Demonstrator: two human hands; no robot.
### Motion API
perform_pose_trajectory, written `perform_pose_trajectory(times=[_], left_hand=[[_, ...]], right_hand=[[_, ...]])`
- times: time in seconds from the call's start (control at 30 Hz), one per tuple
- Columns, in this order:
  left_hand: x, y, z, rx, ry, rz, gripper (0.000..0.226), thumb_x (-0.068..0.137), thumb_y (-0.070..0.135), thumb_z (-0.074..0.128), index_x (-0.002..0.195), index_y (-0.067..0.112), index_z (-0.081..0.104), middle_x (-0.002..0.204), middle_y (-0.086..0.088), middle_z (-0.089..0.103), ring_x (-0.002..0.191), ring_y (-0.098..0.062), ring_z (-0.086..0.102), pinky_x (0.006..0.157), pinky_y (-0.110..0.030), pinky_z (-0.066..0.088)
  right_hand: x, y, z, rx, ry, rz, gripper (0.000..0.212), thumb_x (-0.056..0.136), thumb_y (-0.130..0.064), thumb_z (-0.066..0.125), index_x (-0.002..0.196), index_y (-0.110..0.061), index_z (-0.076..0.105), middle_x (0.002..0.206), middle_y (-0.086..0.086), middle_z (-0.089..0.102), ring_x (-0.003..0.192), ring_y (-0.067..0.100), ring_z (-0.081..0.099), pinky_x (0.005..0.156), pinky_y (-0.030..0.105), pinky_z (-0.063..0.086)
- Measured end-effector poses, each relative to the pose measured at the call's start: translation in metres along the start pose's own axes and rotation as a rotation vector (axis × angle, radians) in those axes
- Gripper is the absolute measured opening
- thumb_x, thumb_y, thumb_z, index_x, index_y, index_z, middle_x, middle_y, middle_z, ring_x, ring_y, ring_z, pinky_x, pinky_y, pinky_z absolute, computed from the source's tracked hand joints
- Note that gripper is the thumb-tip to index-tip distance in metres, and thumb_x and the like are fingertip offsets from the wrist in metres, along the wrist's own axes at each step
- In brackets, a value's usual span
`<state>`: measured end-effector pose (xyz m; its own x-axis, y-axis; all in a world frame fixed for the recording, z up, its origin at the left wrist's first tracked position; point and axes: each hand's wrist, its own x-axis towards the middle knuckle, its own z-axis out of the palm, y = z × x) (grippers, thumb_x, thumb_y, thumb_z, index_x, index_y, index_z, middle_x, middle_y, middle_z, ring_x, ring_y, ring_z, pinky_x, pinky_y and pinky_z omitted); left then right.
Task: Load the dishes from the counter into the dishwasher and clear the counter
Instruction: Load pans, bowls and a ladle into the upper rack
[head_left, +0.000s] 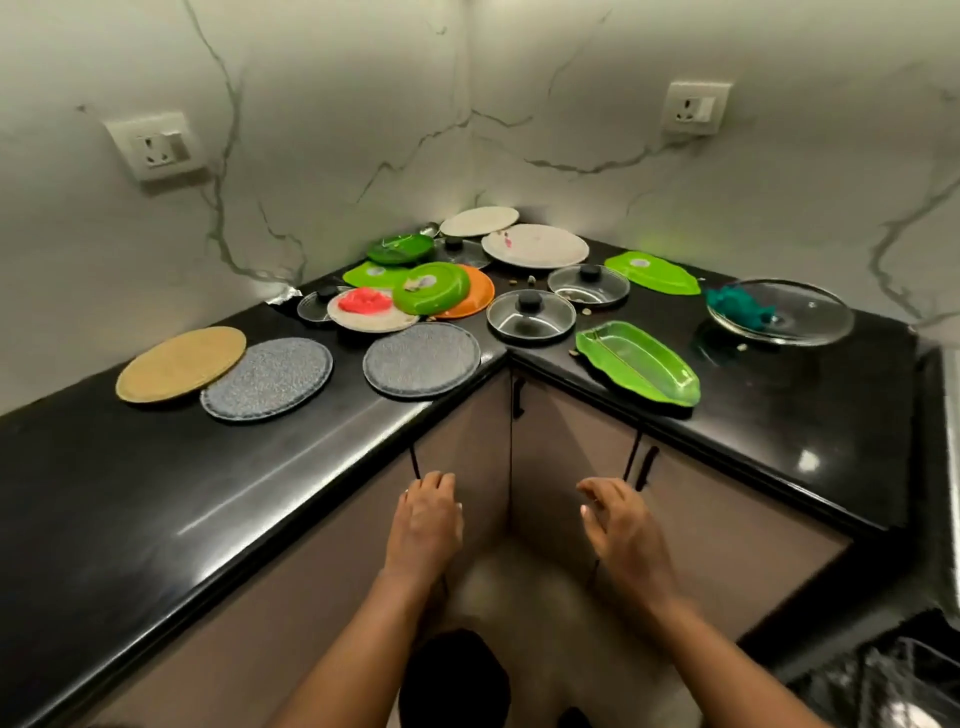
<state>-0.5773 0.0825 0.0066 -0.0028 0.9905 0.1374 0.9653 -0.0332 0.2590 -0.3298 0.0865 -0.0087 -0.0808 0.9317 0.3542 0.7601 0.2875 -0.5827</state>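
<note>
Corner of a black L-shaped table (156, 493), seen from above the person standing in its angle. Left hand (427, 525) and right hand (621, 525) hang in front of the cabinet doors, below the table edge; the fingers of both are loosely curled and hold nothing. On the left run lie a tan round mat (181, 364), a grey round mat (266, 376) overlapping its edge, and a second grey mat (421, 358) near the inner corner. Behind these, a white plate with red matter (371, 310), a round green plate (431, 287) leaning over an orange plate (475, 299), and a dark green dish (400, 248). Toward the back corner, two large white plates (535, 246), one partly behind the other. Two glass lids with black knobs (531, 315) sit near the middle. On the right run, a leaf-shaped green tray (638, 362) near the front edge, a second leaf tray (652, 272) by the wall, and a large glass lid (789, 312) bearing a teal lump (740, 306). Wall sockets (154, 145) flank the corner. Crumbs are scattered among the dishes.
</note>
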Motion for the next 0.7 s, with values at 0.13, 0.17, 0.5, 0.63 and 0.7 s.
perform_pose_trajectory(times=[0.13,0.17,0.5,0.63,0.7], left_hand=[[0.063,0.011,0.008,0.012,0.010,-0.035,0.036,0.095,0.028,0.050,0.129,0.017,0.052,0.127,0.000,0.054,0.116,-0.022,0.051,0.099,-0.034,0.040],[0.080,0.016,0.012,0.010,0.024,-0.042,0.035,0.095,0.028,0.051,0.128,0.017,0.052,0.125,0.000,0.055,0.114,-0.022,0.052,0.097,-0.035,0.041],[0.204,0.034,0.014,-0.111,0.186,-0.094,0.031,0.092,0.019,0.058,0.121,0.010,0.058,0.113,-0.007,0.062,0.102,-0.026,0.058,0.089,-0.039,0.047],[0.254,0.019,0.009,-0.088,0.226,-0.131,0.034,0.089,0.017,0.062,0.121,0.007,0.060,0.114,-0.014,0.062,0.102,-0.034,0.058,0.085,-0.044,0.047],[0.282,0.007,0.008,-0.067,0.230,-0.163,0.037,0.090,0.021,0.061,0.124,0.007,0.058,0.117,-0.014,0.061,0.105,-0.035,0.056,0.087,-0.044,0.046]], right_hand=[[0.066,0.022,0.004,0.018,-0.019,-0.025,0.028,0.083,-0.005,0.069,0.110,-0.013,0.067,0.105,0.001,0.065,0.093,0.019,0.064,0.081,0.033,0.054],[0.083,0.029,0.004,0.033,-0.025,-0.032,0.028,0.084,-0.005,0.069,0.111,-0.014,0.067,0.105,0.000,0.065,0.094,0.018,0.064,0.082,0.034,0.055],[0.220,0.059,0.022,0.147,-0.025,-0.124,0.026,0.083,-0.003,0.069,0.106,-0.014,0.067,0.101,-0.002,0.064,0.091,0.011,0.060,0.081,0.025,0.051],[0.260,0.057,0.034,0.187,-0.009,-0.149,0.022,0.085,-0.004,0.068,0.105,-0.014,0.067,0.100,-0.003,0.063,0.088,0.011,0.060,0.077,0.025,0.051],[0.280,0.054,0.040,0.211,-0.004,-0.161,0.022,0.085,-0.005,0.067,0.105,-0.014,0.067,0.100,-0.002,0.063,0.084,0.009,0.059,0.075,0.023,0.049]])
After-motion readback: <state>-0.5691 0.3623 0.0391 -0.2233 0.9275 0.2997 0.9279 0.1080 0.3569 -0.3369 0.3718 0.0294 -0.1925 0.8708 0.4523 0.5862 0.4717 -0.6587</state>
